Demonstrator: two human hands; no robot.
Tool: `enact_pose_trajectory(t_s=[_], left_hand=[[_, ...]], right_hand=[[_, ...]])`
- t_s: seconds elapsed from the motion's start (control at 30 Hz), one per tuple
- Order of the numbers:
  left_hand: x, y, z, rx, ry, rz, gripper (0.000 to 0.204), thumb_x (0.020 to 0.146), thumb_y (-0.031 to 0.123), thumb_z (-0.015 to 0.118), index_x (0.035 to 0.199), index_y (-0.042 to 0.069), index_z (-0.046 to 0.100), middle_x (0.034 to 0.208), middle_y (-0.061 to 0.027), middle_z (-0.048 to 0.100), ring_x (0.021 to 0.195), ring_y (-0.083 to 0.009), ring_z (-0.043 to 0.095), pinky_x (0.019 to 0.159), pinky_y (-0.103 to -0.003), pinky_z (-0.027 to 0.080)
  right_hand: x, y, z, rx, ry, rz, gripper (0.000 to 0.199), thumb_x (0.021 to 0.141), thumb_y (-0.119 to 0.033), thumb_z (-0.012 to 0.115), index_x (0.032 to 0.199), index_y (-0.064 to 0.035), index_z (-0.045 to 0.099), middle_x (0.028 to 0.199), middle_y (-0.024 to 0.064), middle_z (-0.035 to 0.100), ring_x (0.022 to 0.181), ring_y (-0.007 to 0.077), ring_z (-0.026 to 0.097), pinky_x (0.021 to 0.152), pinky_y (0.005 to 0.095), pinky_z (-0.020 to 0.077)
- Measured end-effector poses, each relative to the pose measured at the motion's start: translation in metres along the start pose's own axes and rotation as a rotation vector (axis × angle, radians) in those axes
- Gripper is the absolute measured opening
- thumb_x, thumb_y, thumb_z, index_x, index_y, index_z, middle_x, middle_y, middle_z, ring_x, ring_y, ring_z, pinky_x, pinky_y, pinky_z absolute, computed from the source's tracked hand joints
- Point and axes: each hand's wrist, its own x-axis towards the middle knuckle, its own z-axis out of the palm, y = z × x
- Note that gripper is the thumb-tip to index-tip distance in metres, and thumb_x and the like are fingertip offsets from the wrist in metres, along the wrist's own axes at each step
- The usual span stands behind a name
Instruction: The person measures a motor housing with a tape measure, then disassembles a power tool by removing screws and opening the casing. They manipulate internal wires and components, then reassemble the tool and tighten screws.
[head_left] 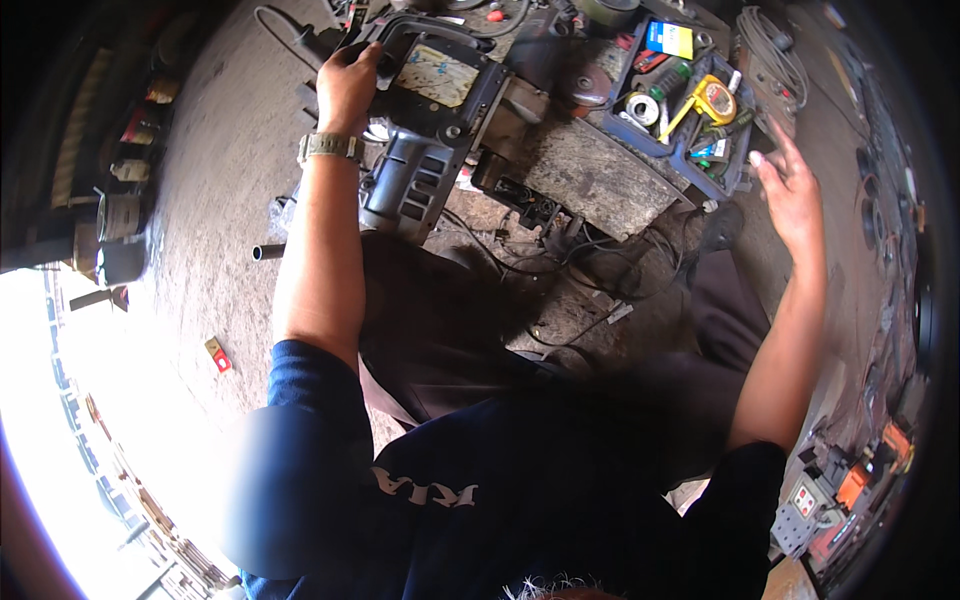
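My left hand [348, 82], with a watch on its wrist, is closed at the left side of a dark machine [410, 180] that has a vented blue-grey housing. What its fingers hold is hidden. A worn pale label [438, 76] covers part of the machine's top. Away to the right, my right hand [795, 195] is empty, fingers apart and pointing forward, just beside a blue tool tray [625, 130]. In that tray lie a yellow tape measure [714, 100], a white roll [642, 109], a blue and yellow packet [670, 40] and several small tools.
A worn flat board [600, 175] sits between machine and tray, with a grinding disc [588, 85] above it. Black cables [600, 262] tangle below. A metal tube [268, 253] and a small red box [217, 355] lie left; a grey power strip [803, 512] is at lower right.
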Motion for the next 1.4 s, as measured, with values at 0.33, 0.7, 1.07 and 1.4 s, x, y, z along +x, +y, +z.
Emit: enact_pose_trajectory(t_s=[0.33,0.7,1.07,1.4], left_hand=[[0.013,-0.013,-0.004,0.083,-0.076,-0.093,0.052,0.096,0.041,0.071,0.128,0.000,0.070,0.107,-0.0099,0.075,0.090,-0.0161,0.068,0.076,-0.031,0.055],[0.023,-0.022,0.004,-0.123,-0.104,-0.106,0.035,0.099,0.024,0.070,0.125,0.000,0.071,0.107,-0.0060,0.075,0.089,-0.0139,0.066,0.078,-0.029,0.051],[0.023,-0.036,-0.004,0.011,-0.050,-0.047,0.037,0.098,0.026,0.070,0.124,0.000,0.072,0.104,-0.0094,0.077,0.088,-0.0145,0.068,0.078,-0.029,0.052],[0.017,-0.024,0.009,-0.067,-0.051,-0.100,0.043,0.095,0.022,0.074,0.130,-0.002,0.068,0.107,-0.0131,0.076,0.088,-0.0150,0.068,0.079,-0.031,0.054]], right_hand=[[0.010,0.026,0.013,-0.119,-0.023,-0.137,0.040,0.097,-0.028,0.070,0.133,-0.0096,0.067,0.103,0.0142,0.077,0.093,0.0256,0.073,0.084,0.0368,0.0559],[0.092,0.068,0.015,-0.347,0.154,0.117,0.030,0.098,-0.031,0.065,0.120,-0.0126,0.073,0.113,0.0162,0.075,0.111,0.0338,0.071,0.099,0.0428,0.0533],[0.167,-0.015,0.119,-0.903,-0.503,-0.303,0.044,0.086,-0.008,0.071,0.129,-0.0166,0.068,0.135,0.0112,0.063,0.133,0.0346,0.055,0.112,0.0490,0.0443],[0.150,-0.010,0.072,-1.038,0.096,-0.582,0.030,0.092,-0.026,0.069,0.113,-0.0048,0.066,0.114,0.0123,0.069,0.111,0.0291,0.064,0.096,0.0466,0.0484]])
